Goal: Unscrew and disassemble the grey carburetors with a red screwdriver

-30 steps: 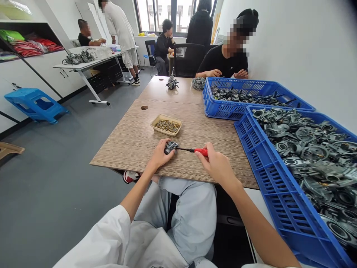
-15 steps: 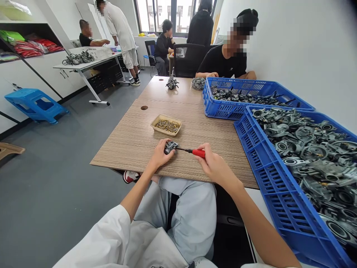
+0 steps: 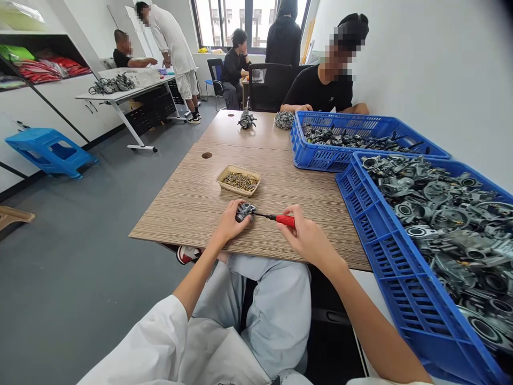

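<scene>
My left hand is closed around a small grey metal carburetor body, holding it on the wooden table. In my right hand is a screwdriver with a red handle and a dark shaft. The shaft points left, and its tip meets the right side of the carburetor body; the exact contact point is too small to make out. Just beyond my left hand stands a beige tray of small brass-coloured and silvery parts.
At my right, a blue crate is heaped with metal castings. Behind it stands another blue crate with darker parts. An assembled carburetor and a pile of small metal parts lie at the far end. A co-worker sits across the table.
The fingers of my right hand have shifted slightly on the screwdriver handle. The carburetor body and my left hand stay in place. In the background, the person by the window has turned a little.
</scene>
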The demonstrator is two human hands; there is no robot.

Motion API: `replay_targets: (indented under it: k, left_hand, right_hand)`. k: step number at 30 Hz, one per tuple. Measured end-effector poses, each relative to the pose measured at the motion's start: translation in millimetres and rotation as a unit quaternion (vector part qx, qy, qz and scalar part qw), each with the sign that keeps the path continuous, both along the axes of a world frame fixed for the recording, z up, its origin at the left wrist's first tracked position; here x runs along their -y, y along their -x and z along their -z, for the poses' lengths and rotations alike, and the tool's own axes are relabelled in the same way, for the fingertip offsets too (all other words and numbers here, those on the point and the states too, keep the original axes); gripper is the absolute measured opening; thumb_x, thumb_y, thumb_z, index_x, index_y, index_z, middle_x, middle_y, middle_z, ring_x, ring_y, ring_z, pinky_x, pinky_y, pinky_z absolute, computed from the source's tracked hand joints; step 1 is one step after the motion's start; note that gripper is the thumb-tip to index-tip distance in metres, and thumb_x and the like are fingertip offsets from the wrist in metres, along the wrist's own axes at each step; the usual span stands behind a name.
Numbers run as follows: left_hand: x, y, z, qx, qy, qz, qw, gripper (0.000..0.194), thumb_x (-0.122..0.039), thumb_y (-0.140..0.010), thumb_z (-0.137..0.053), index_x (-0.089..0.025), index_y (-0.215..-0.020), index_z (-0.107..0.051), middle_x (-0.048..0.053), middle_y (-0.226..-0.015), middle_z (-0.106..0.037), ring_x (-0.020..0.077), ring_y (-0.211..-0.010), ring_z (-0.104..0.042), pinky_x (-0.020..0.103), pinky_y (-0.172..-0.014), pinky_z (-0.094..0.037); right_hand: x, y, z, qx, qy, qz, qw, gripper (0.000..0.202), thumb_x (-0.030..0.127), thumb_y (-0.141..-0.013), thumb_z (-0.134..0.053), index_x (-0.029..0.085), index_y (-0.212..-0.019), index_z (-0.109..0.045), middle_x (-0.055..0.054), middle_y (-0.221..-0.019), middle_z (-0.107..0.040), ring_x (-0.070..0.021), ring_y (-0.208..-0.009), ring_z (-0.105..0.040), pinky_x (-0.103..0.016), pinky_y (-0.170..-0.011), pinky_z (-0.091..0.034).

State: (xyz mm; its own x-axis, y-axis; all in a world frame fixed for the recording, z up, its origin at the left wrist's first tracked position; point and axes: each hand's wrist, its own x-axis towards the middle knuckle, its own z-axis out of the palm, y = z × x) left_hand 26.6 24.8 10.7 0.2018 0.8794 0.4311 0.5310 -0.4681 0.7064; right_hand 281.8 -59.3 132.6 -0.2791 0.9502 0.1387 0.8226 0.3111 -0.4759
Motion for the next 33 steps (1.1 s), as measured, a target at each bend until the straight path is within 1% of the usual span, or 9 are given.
replay_targets:
  k: [2,5,10,14,21,26,29,31,33]
  left_hand:
    - [-0.2,0.1,0.3,0.000,0.000,0.001,1.000,0.043,-0.030,-0.090,-0.069,-0.023,-0.131,-0.056,0.011,-0.128,-0.065,0.0272,-0.121,-0.064,0.044,-0.109,-0.050]
    - [-0.2,0.0,-0.1,0.002,-0.003,0.003,1.000,0.043,-0.030,-0.090,-0.069,-0.022,-0.131,-0.056,0.011,-0.128,-0.065,0.0273,-0.121,-0.063,0.045,-0.110,-0.050]
    - [0.3,-0.5,-2.0,-0.001,-0.002,0.003,1.000,0.042,-0.030,-0.090,-0.069,-0.022,-0.129,-0.056,0.011,-0.127,-0.065,0.0270,-0.121,-0.064,0.044,-0.109,-0.050]
    - [0.5,-0.4,-1.6,0.000,-0.002,-0.001,1.000,0.043,-0.029,-0.090,-0.069,-0.022,-0.130,-0.056,0.011,-0.127,-0.065,0.0268,-0.120,-0.063,0.043,-0.108,-0.050]
    - [0.9,0.4,0.4,0.002,0.001,0.002,1.000,0.044,-0.029,-0.091,-0.069,-0.023,-0.132,-0.055,0.010,-0.128,-0.064,0.0259,-0.122,-0.063,0.042,-0.109,-0.050]
    - [0.7,0.3,1.1,0.003,-0.002,0.004,1.000,0.043,-0.029,-0.091,-0.069,-0.023,-0.131,-0.055,0.010,-0.127,-0.064,0.0262,-0.121,-0.063,0.042,-0.109,-0.049]
    - [0.0,0.2,2.0,0.006,-0.005,0.003,1.000,0.043,-0.029,-0.091,-0.069,-0.022,-0.131,-0.056,0.010,-0.127,-0.064,0.0265,-0.121,-0.063,0.043,-0.109,-0.049]
    - [-0.8,0.2,3.1,0.006,-0.005,0.002,1.000,0.043,-0.029,-0.090,-0.070,-0.022,-0.131,-0.056,0.010,-0.127,-0.064,0.0267,-0.120,-0.063,0.043,-0.109,-0.050]
    - [-1.4,0.1,4.1,0.005,-0.006,0.001,1.000,0.044,-0.029,-0.090,-0.070,-0.022,-0.131,-0.056,0.010,-0.127,-0.064,0.0270,-0.120,-0.063,0.043,-0.108,-0.050]
  right_hand:
    - [0.9,-1.7,-0.8,-0.033,0.013,-0.031,0.999,0.022,0.034,-0.106,-0.049,0.023,-0.124,-0.045,-0.001,-0.079,-0.072,-0.0247,-0.068,-0.072,-0.028,-0.063,-0.041]
    - [2.0,-2.1,-1.4,-0.040,0.016,-0.043,0.998,0.019,0.029,-0.105,-0.046,0.022,-0.123,-0.045,-0.003,-0.084,-0.072,-0.0252,-0.070,-0.072,-0.028,-0.062,-0.040]
    - [2.3,0.5,-1.7,-0.011,0.007,-0.001,1.000,0.018,0.032,-0.107,-0.046,0.021,-0.121,-0.046,-0.004,-0.084,-0.073,-0.0272,-0.074,-0.073,-0.029,-0.065,-0.042]
    - [1.5,0.8,-2.7,0.038,0.010,0.030,0.999,0.017,0.035,-0.109,-0.047,0.021,-0.118,-0.045,-0.005,-0.084,-0.075,-0.0285,-0.076,-0.075,-0.029,-0.063,-0.039]
    - [-1.6,1.0,-3.3,0.095,0.019,0.059,0.994,0.019,0.039,-0.111,-0.049,0.021,-0.116,-0.045,-0.005,-0.083,-0.075,-0.0281,-0.075,-0.075,-0.028,-0.061,-0.034]
    - [-0.9,2.0,-3.3,0.111,0.016,0.066,0.992,0.022,0.042,-0.111,-0.049,0.020,-0.114,-0.047,-0.007,-0.081,-0.074,-0.0285,-0.074,-0.075,-0.028,-0.060,-0.034]
    - [-0.1,0.6,-3.5,0.075,0.014,0.048,0.996,0.021,0.041,-0.110,-0.049,0.021,-0.116,-0.048,-0.005,-0.079,-0.073,-0.0274,-0.072,-0.073,-0.028,-0.062,-0.037]
    - [0.4,-1.8,-2.7,0.022,0.016,0.012,1.000,0.020,0.038,-0.109,-0.049,0.021,-0.121,-0.047,-0.003,-0.079,-0.072,-0.0260,-0.071,-0.072,-0.028,-0.063,-0.040]
    - [0.9,-4.6,-0.9,-0.026,0.018,-0.030,0.999,0.021,0.033,-0.108,-0.048,0.022,-0.125,-0.045,-0.003,-0.084,-0.073,-0.0249,-0.073,-0.072,-0.028,-0.065,-0.042]
